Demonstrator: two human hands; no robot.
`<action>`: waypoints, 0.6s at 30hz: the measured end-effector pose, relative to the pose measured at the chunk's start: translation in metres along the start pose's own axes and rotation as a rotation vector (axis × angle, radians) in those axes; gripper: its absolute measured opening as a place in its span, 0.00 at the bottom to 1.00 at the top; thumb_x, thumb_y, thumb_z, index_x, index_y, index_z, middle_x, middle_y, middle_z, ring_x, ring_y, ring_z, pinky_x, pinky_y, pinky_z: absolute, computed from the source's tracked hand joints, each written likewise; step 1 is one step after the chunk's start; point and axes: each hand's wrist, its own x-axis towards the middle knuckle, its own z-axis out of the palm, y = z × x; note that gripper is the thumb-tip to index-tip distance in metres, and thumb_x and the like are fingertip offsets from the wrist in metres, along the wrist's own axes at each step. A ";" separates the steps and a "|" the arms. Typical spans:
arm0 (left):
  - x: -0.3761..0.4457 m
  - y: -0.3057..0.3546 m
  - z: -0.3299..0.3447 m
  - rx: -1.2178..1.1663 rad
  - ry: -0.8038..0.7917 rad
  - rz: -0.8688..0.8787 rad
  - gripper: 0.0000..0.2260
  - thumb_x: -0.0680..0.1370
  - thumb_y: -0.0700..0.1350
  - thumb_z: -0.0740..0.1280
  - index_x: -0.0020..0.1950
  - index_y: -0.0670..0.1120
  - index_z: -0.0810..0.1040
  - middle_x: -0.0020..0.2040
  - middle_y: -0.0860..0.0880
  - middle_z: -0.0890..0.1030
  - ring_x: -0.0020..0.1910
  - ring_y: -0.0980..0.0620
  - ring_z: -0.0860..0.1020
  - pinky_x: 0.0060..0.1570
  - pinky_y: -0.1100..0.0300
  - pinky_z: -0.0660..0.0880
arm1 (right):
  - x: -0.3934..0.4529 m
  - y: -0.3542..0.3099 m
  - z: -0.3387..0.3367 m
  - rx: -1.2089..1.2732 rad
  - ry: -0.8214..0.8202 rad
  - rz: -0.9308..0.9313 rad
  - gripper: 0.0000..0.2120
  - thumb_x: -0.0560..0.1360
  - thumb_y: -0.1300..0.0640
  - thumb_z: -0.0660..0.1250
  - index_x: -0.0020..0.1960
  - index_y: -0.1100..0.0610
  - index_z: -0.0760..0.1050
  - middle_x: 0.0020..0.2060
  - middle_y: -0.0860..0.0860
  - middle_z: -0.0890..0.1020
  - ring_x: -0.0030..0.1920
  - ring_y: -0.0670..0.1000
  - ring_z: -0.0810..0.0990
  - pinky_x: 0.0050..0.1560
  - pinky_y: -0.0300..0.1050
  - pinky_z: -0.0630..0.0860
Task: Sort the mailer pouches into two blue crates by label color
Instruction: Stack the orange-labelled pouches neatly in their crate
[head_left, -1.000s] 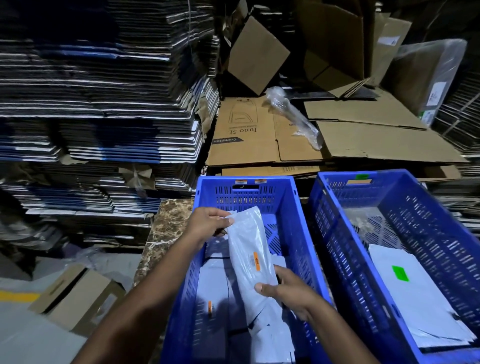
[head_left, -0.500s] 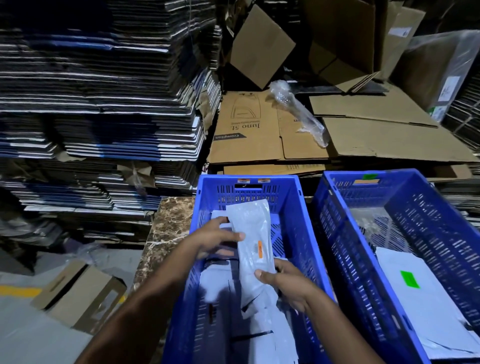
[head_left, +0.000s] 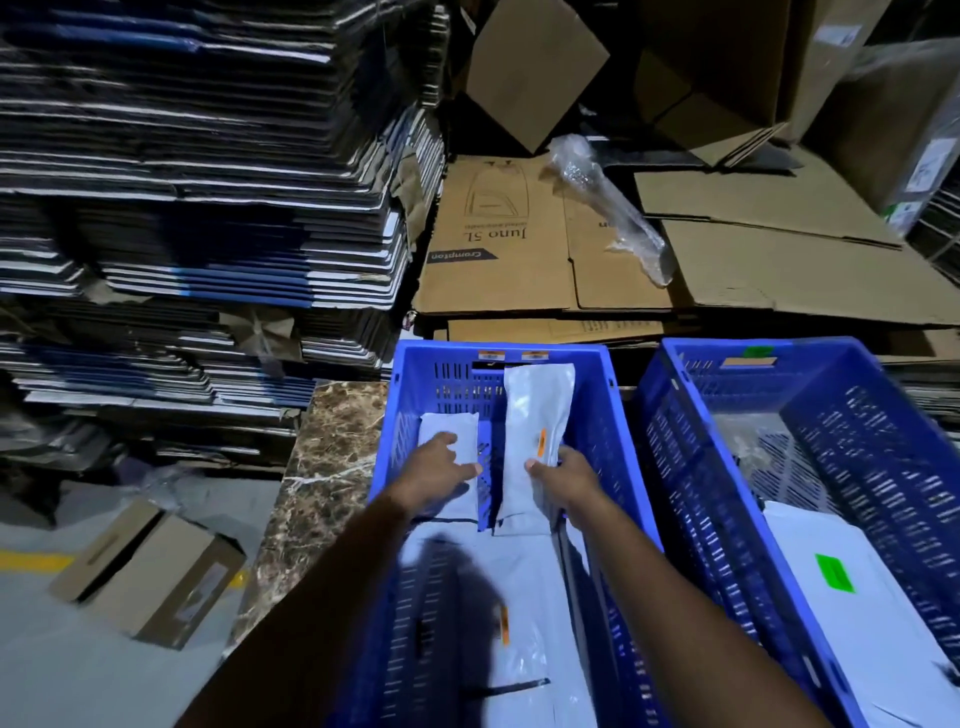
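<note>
Two blue crates stand side by side; the left crate (head_left: 597, 395) holds grey mailer pouches with orange labels. My right hand (head_left: 563, 480) grips a long grey pouch with an orange label (head_left: 537, 415), which leans toward the crate's far wall. My left hand (head_left: 434, 475) rests with straight fingers on a second grey pouch (head_left: 449, 434) lying flat beside it. More orange-label pouches (head_left: 519, 613) lie nearer me in the same crate. The right crate (head_left: 691, 441) holds a pouch with a green label (head_left: 831, 571).
A marble-patterned surface (head_left: 324, 467) borders the left crate. Tall stacks of flattened cartons (head_left: 197, 182) rise at the left, flat brown cardboard (head_left: 519, 239) and a clear plastic wrap (head_left: 608, 202) lie behind the crates. A small cardboard box (head_left: 150, 577) sits on the floor at lower left.
Both hands moved deeper into the left crate. The long pouch went toward the far wall, and my left hand let go of it and now presses on a separate pouch.
</note>
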 end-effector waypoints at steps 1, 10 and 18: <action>-0.002 0.000 0.001 0.194 -0.028 0.012 0.31 0.76 0.47 0.72 0.75 0.42 0.64 0.67 0.43 0.76 0.61 0.46 0.76 0.47 0.67 0.77 | 0.011 0.000 0.002 -0.030 -0.029 0.017 0.11 0.76 0.52 0.72 0.56 0.55 0.78 0.47 0.53 0.84 0.46 0.55 0.84 0.49 0.49 0.80; 0.001 -0.028 0.037 0.896 -0.285 -0.116 0.24 0.79 0.51 0.64 0.72 0.41 0.65 0.75 0.41 0.64 0.70 0.40 0.71 0.67 0.49 0.69 | 0.046 0.011 0.025 -0.818 -0.197 -0.039 0.25 0.80 0.38 0.58 0.52 0.60 0.77 0.56 0.63 0.81 0.58 0.61 0.79 0.49 0.47 0.70; -0.008 -0.039 0.059 1.037 -0.123 0.237 0.36 0.75 0.37 0.61 0.79 0.57 0.52 0.76 0.40 0.62 0.68 0.39 0.68 0.63 0.45 0.72 | 0.045 -0.014 0.026 -0.857 0.126 -0.381 0.19 0.78 0.62 0.65 0.67 0.56 0.66 0.61 0.59 0.73 0.54 0.62 0.80 0.50 0.53 0.78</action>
